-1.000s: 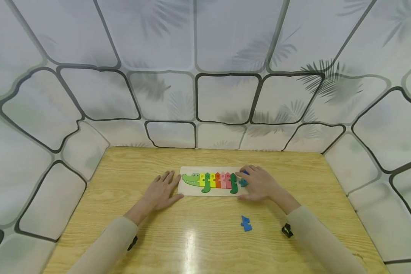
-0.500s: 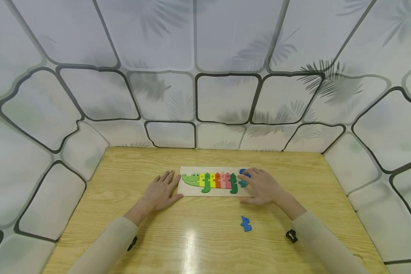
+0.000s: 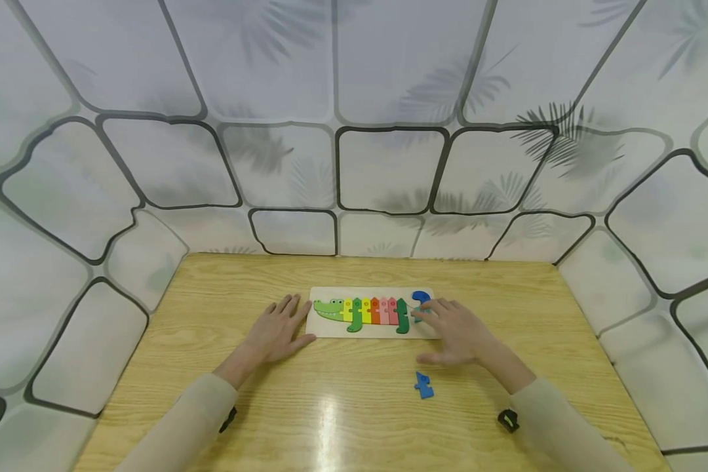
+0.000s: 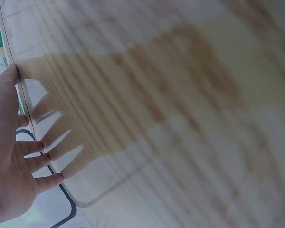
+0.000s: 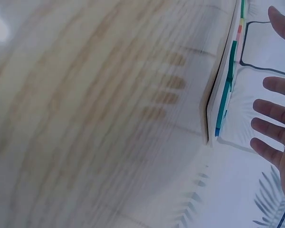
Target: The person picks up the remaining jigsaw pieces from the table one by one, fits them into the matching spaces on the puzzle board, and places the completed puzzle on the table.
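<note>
A crocodile puzzle board (image 3: pixel 330 333) lies on the table, with a light green head piece (image 3: pixel 330 308) at its left and a row of yellow, green, orange and pink pieces. A blue tail piece (image 3: pixel 420 296) and a teal piece (image 3: pixel 417 313) sit at its right end. My left hand (image 3: pixel 276 331) rests beside the left edge, thumb at the board's corner and fingers spread. Over the right end hovers my right hand (image 3: pixel 460 331), fingers apart and holding nothing, partly hiding the teal piece. Nearer to me lies a loose blue puzzle piece (image 3: pixel 424 385).
The wooden table (image 3: pixel 354 400) runs back to a white wall (image 3: pixel 389 167) with a stone outline and leaf pattern. Similar walls stand on both sides. A dark wrist device (image 3: pixel 508 420) sits under the right sleeve.
My right hand has drawn back right and toward me from the board's right end, showing more of the blue tail piece. The left hand has stayed in place.
</note>
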A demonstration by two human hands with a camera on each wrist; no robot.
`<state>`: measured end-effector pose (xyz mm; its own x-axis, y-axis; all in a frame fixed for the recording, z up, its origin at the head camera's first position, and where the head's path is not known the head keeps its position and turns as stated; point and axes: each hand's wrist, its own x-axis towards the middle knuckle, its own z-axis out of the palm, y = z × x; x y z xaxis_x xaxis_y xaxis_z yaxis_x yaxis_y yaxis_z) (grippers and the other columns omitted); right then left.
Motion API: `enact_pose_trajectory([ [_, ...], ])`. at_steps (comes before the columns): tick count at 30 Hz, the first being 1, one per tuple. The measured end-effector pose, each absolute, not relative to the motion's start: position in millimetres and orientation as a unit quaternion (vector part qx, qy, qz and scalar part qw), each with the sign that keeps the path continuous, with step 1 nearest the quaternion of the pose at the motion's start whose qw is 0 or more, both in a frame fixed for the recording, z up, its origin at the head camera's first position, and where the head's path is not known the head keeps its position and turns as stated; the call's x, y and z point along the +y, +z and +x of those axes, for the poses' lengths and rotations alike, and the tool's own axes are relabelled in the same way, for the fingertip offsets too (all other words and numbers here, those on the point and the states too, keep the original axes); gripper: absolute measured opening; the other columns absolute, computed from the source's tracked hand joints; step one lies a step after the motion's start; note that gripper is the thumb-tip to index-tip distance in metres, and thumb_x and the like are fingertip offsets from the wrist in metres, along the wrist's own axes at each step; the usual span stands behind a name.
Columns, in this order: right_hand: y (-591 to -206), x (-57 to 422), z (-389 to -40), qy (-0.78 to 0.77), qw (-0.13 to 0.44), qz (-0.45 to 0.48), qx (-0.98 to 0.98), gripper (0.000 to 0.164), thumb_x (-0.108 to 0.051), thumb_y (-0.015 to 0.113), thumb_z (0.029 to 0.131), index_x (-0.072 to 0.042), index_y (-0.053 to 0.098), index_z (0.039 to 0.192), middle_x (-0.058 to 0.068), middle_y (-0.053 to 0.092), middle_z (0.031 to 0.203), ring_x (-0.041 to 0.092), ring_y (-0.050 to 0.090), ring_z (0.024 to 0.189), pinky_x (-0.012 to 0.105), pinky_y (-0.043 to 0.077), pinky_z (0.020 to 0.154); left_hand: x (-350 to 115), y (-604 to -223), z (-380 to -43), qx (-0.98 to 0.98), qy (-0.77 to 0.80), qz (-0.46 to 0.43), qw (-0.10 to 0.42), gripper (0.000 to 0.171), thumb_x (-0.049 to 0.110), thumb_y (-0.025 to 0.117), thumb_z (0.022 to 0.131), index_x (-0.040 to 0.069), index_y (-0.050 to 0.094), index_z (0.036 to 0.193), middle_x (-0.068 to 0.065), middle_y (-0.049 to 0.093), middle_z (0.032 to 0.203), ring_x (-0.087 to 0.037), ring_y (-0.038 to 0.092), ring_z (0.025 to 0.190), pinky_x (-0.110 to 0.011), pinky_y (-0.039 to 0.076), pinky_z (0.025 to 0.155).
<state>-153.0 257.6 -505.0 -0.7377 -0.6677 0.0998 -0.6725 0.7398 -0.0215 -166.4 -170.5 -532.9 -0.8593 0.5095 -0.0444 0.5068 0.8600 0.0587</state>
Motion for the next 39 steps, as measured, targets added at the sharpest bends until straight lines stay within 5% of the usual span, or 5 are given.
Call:
enact_pose_trajectory([
  [26, -510.4, 264.4, -117.6, 0.044, 0.053, 0.363, -0.929, 0.090, -0.078, 0.074, 0.079, -0.018, 0.062, 0.146, 0.007, 0.067, 0.137, 0.029, 0.064, 0.125, 0.054, 0.055, 0.105, -170.9, -534.8, -166.9, 0.964, 0.023, 0.265, 0.026, 0.081, 0.062, 0.051, 0.104, 0.010, 0.039, 0.164, -0.027, 0.040, 0.166, -0.045, 0.042, 0.154, -0.063, 0.043, 0.120],
  [39, -514.5, 261.8, -103.5, 0.062, 0.003, 0.365, -0.929, 0.090, -0.079, 0.071, 0.081, -0.018, 0.062, 0.145, 0.007, 0.066, 0.138, 0.031, 0.064, 0.126, 0.057, 0.054, 0.106, -170.8, -532.9, -166.2, 0.964, 0.027, 0.263, 0.029, 0.080, 0.062, 0.052, 0.104, 0.009, 0.040, 0.164, -0.027, 0.040, 0.166, -0.045, 0.042, 0.153, -0.064, 0.043, 0.120],
])
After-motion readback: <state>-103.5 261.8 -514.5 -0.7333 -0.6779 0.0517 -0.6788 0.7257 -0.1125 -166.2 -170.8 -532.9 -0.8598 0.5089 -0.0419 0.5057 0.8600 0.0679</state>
